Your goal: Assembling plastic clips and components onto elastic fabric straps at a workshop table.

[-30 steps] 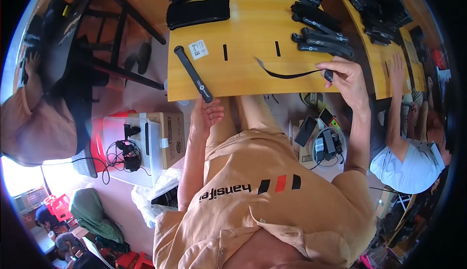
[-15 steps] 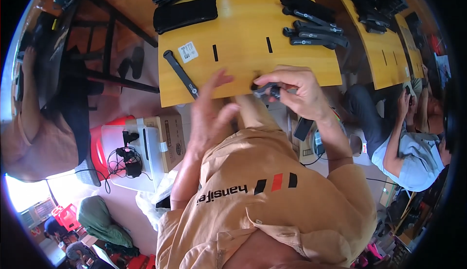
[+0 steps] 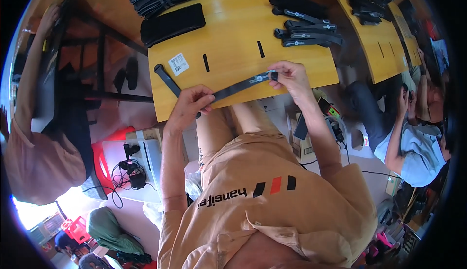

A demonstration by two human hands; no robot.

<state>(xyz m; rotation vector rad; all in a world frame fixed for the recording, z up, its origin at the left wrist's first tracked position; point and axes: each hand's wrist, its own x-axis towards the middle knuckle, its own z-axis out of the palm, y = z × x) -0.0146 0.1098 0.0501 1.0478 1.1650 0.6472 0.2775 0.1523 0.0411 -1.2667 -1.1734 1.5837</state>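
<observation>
Now the work looks like stretching a black strap flat along the near edge of the yellow table; lining it up or setting it down would call for keeping both ends level. Left hand pinches the strap's left end, fingers closed on it. Right hand grips the right end by its small buckle, also clamped.

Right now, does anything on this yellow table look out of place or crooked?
Nothing looks damaged or spilled. One black strap lies apart near the table's left front corner, at a slant to the edge, while the other straps sit in tidier groups farther back. The left hand and right hand hold another strap stretched between them.
</observation>
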